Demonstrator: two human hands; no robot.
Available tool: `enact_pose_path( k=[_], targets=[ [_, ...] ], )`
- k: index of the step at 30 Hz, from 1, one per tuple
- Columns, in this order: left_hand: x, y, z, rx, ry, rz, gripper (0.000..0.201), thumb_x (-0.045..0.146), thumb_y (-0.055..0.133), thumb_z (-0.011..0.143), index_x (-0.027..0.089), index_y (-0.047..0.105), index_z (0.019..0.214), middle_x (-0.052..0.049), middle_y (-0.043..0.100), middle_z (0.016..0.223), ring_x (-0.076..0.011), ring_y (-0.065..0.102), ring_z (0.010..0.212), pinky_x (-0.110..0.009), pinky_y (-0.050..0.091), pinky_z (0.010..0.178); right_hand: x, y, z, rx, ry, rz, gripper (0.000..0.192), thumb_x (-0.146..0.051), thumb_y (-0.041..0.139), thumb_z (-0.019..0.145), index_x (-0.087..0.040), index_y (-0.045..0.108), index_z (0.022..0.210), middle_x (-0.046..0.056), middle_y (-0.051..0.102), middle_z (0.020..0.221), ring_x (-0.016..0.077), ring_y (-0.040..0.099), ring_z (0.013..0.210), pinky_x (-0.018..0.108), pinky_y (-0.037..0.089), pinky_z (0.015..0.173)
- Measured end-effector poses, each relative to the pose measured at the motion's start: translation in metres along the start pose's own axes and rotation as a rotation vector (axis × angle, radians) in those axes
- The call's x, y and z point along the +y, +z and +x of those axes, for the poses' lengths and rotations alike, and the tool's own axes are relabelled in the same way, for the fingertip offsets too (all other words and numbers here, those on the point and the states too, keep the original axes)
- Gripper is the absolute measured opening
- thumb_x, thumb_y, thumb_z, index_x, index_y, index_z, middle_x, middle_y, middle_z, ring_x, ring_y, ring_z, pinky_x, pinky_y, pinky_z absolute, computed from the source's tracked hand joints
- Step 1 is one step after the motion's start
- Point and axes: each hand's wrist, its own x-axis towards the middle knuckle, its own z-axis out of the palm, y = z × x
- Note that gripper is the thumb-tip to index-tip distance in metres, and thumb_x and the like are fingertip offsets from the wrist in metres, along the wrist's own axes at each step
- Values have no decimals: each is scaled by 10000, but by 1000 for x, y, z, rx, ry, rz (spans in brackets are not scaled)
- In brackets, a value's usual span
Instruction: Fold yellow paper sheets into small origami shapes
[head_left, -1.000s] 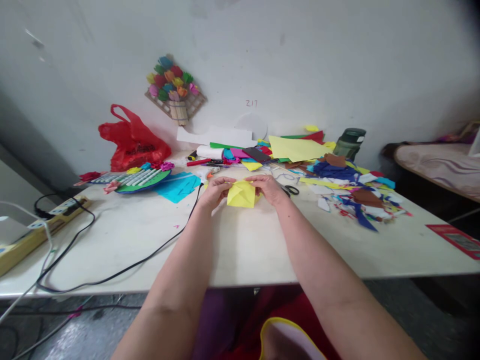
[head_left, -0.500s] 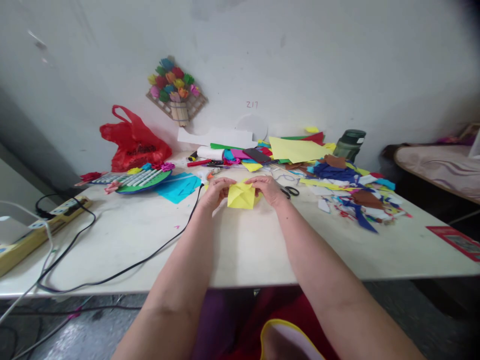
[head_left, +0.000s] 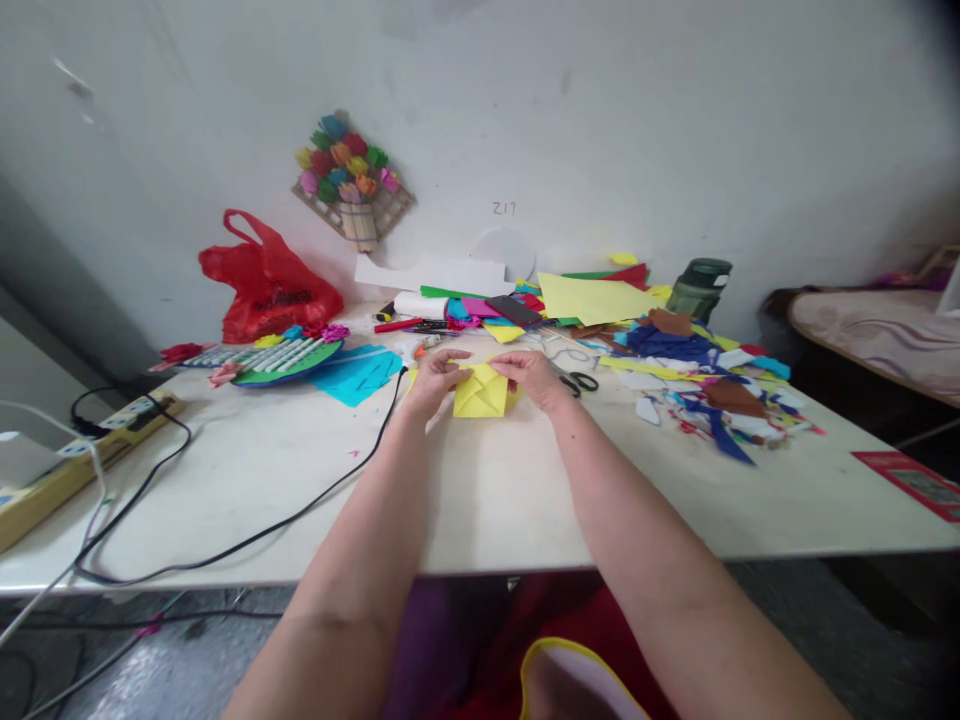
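Note:
Between my two hands is a piece of yellow paper point(head_left: 481, 396), folded and showing crossing crease lines on the side toward me. My left hand point(head_left: 438, 382) pinches its upper left edge, with the index finger arched above the thumb. On the other side, my right hand point(head_left: 527, 374) grips the upper right edge with thumb and fingers closed. The far side of the paper is hidden. Black-handled scissors point(head_left: 581, 383) lie just right of my right hand. Left of my left hand is the head of a corded tool with a black cable point(head_left: 336, 485), partly covered by the hand.
At left stand a red plastic bag point(head_left: 270, 285), a green round board with paper rolls point(head_left: 289, 366), blue paper point(head_left: 356, 377) and a power strip point(head_left: 112, 440). Paper scraps point(head_left: 731, 400) and a green bottle point(head_left: 700, 290) lie to the right. Yellow sheets point(head_left: 592, 299) are at the back.
The paper's front folds have shifted slightly between my fingers. My left index finger has lifted a little off the paper, while my right hand stays nearly in place.

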Motion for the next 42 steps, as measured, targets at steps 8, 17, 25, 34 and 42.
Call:
enact_pose_path(
  k=[8, 17, 25, 34, 42],
  targets=[
    [-1, 0, 0, -5, 75, 29, 475, 249, 721, 576, 156, 588, 1023, 99, 360, 487, -36, 369, 442, -182, 287, 466, 2, 2, 3, 19, 38, 15, 290, -188, 651, 635, -152, 699, 919, -13, 592, 562, 66, 427, 424, 211, 368, 440],
    [-7, 3, 3, 95, -47, -11, 638, 282, 777, 511, 161, 558, 1098, 73, 452, 549, -72, 485, 531, -201, 395, 533, 6, 7, 6, 56, 10, -59, 330, -190, 644, 657, -151, 699, 980, -17, 587, 569, 70, 431, 453, 203, 362, 442],
    [-13, -1, 8, 61, 35, -2, 575, 275, 773, 549, 152, 593, 1081, 95, 373, 489, -44, 394, 459, -192, 353, 509, 0, 8, 2, 5, 82, -64, 196, -253, 654, 689, -130, 680, 839, -20, 565, 536, 82, 462, 449, 205, 370, 426],
    [-15, 0, 10, 9, 93, 33, 555, 278, 763, 569, 162, 614, 1091, 89, 368, 490, -47, 396, 471, -202, 376, 536, 10, 8, 5, 48, 186, 53, 306, -360, 706, 625, -160, 598, 830, -23, 588, 597, 98, 505, 486, 204, 364, 412],
    [-12, 3, 8, 43, 45, 105, 422, 310, 765, 557, 151, 665, 934, 44, 505, 540, -81, 485, 536, -217, 423, 556, 11, 10, 5, 25, 226, 49, 298, -360, 778, 516, -152, 594, 626, -2, 592, 569, 129, 547, 532, 221, 390, 454]
  ],
)
